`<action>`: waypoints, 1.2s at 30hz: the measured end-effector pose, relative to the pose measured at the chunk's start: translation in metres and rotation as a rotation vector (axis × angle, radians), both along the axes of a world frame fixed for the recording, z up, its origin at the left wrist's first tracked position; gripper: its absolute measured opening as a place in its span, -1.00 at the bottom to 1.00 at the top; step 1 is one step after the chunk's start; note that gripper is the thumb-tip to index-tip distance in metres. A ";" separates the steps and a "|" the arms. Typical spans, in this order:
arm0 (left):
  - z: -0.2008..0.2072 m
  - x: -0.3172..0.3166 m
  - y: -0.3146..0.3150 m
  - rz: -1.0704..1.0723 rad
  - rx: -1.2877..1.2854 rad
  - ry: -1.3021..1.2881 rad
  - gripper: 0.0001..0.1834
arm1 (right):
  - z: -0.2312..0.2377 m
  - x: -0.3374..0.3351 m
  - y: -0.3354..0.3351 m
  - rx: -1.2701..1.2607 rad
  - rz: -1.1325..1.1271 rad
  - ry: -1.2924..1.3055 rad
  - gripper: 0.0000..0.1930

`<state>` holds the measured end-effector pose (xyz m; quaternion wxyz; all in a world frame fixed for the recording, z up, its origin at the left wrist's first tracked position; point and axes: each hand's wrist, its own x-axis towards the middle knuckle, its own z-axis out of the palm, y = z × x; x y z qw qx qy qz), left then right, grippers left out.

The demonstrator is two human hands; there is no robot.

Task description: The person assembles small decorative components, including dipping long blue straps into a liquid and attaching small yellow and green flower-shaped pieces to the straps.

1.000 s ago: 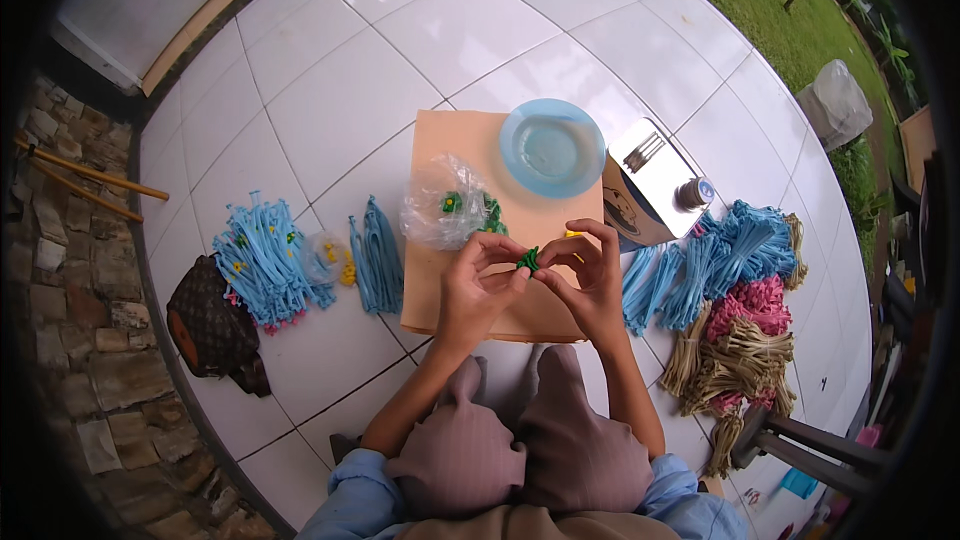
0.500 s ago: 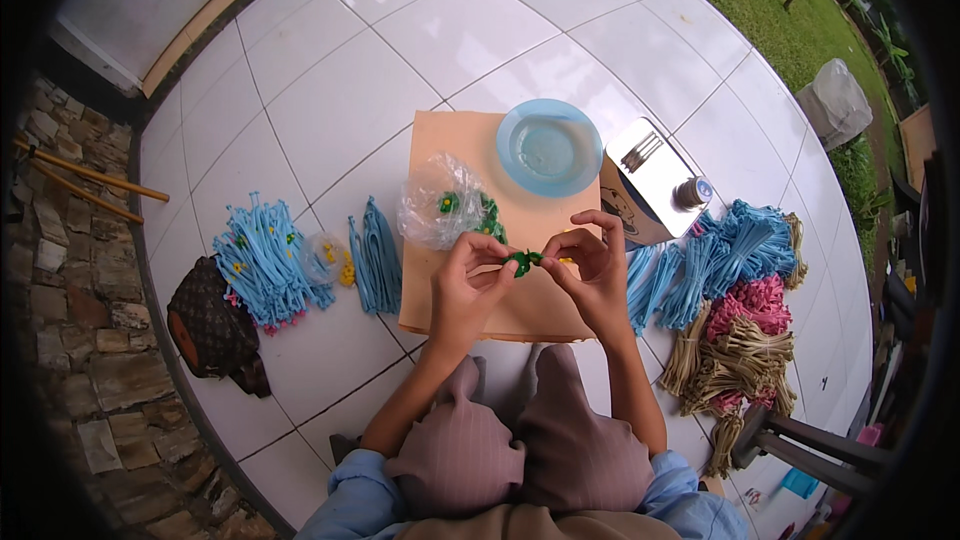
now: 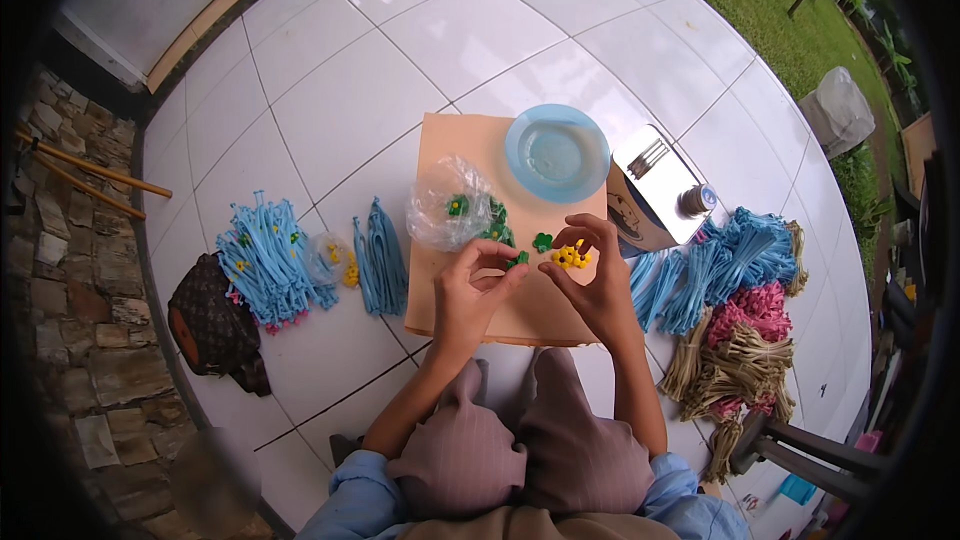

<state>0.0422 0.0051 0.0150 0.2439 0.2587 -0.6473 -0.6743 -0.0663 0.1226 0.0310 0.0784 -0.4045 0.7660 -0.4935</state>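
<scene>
My left hand [image 3: 472, 285] pinches a small green flower-shaped piece [image 3: 517, 259] between thumb and fingertips. My right hand [image 3: 597, 275] is open, thumb apart from curled fingers, with nothing visibly gripped. Just beyond its fingertips a cluster of small yellow flowers [image 3: 570, 256] shows, seemingly on the tan board [image 3: 455, 315]. Another green flower piece [image 3: 542, 241] lies on the board between my hands. Left of it sits a clear plastic bag [image 3: 436, 215] with green pieces [image 3: 499, 223] in and beside it. A pale blue bowl [image 3: 556, 153] stands at the board's far right.
A box with a white top [image 3: 655, 180] carries a small jar [image 3: 697, 200] and metal pins. Blue bundles [image 3: 735, 250], pink bundles [image 3: 750, 310] and beige ones [image 3: 745, 360] pile at right. Left are blue stems [image 3: 265, 255] and a dark patterned bag [image 3: 215, 320].
My hands have moved apart. A green piece that was held between them is now only in the left fingertips, another shows on the board, and the yellow flowers are more exposed.
</scene>
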 end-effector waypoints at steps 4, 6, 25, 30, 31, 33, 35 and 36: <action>-0.007 0.002 -0.002 -0.151 0.204 0.132 -0.80 | 0.004 0.009 0.000 -0.161 0.195 -0.195 -0.48; -0.007 0.002 -0.004 -0.204 0.238 0.187 -0.81 | 0.002 0.005 0.000 -0.205 0.200 -0.249 -0.50; -0.012 0.009 -0.012 -0.127 0.214 0.133 -0.77 | -0.016 0.003 -0.010 0.167 0.104 -0.046 -0.64; -0.005 0.009 -0.012 -0.193 0.347 0.191 -0.77 | -0.005 0.006 -0.002 -0.082 0.049 -0.068 -0.60; -0.004 0.009 -0.012 -0.216 0.334 0.213 -0.77 | 0.000 0.010 -0.001 -0.214 0.067 -0.206 -0.61; -0.004 0.010 -0.012 -0.239 0.320 0.234 -0.78 | 0.008 0.017 -0.001 -0.254 0.112 -0.251 -0.60; -0.006 0.010 -0.012 -0.219 0.321 0.262 -0.78 | 0.007 0.018 -0.002 -0.248 0.148 -0.201 -0.58; -0.007 0.011 -0.011 -0.219 0.322 0.263 -0.78 | 0.008 0.018 -0.002 -0.247 0.149 -0.201 -0.58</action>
